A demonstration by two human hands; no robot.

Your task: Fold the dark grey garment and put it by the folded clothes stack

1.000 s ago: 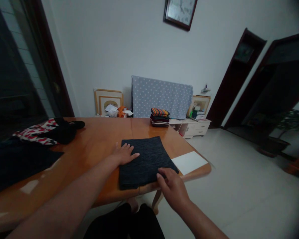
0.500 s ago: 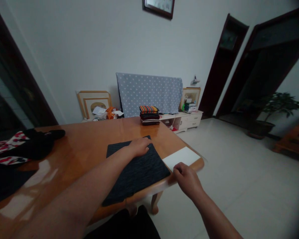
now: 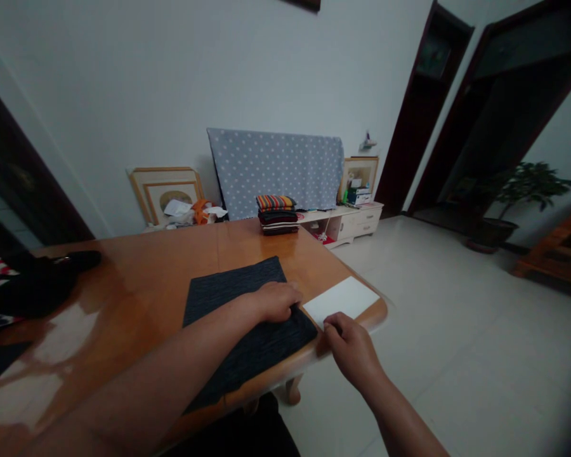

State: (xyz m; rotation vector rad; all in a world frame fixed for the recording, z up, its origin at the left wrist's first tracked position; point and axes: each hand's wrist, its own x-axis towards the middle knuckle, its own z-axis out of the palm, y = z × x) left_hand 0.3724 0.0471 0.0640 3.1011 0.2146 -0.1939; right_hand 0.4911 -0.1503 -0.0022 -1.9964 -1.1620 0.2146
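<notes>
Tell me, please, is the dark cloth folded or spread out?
Folded: the dark cloth lies as a neat flat rectangle under the left hand.

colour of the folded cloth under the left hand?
Dark charcoal grey cloth, faintly streaked; head view. Left hand rests on it.

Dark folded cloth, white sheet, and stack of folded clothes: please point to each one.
dark folded cloth [image 3: 228,292], head view, its bare far half.
white sheet [image 3: 343,298], head view, its middle.
stack of folded clothes [image 3: 276,214], head view, the front of the pile.
</notes>
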